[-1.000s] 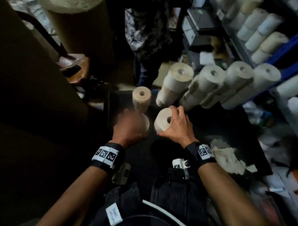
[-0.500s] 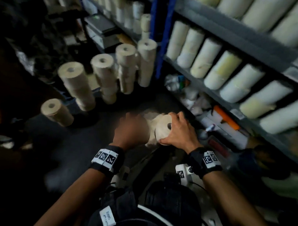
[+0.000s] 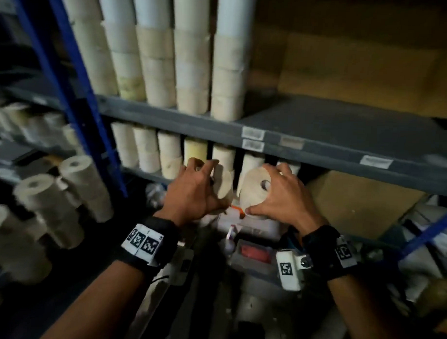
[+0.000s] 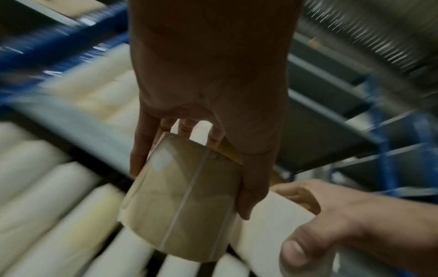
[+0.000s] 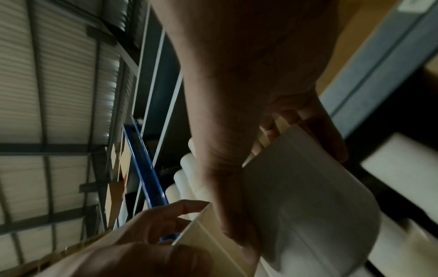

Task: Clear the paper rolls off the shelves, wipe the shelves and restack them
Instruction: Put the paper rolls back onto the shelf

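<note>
I have a paper roll in each hand, both held up in front of the lower shelf (image 3: 151,175) of the blue-framed rack. My left hand (image 3: 193,193) has its grip wrapped around a tan paper roll (image 3: 223,183), fingers over the far end and thumb along the near side; the left wrist view shows a seam line running down that roll's side. My right hand (image 3: 280,194) grips a white paper roll (image 3: 253,193) with its core hole facing me, fingers over the top and thumb underneath. The two rolls sit just beside each other, nearly touching. Behind them a row of rolls (image 3: 167,152) stands on the lower shelf. On the grey shelf above (image 3: 320,127), tall stacked rolls (image 3: 190,66) fill the left part. More stacks (image 3: 64,189) stand at my left.
</note>
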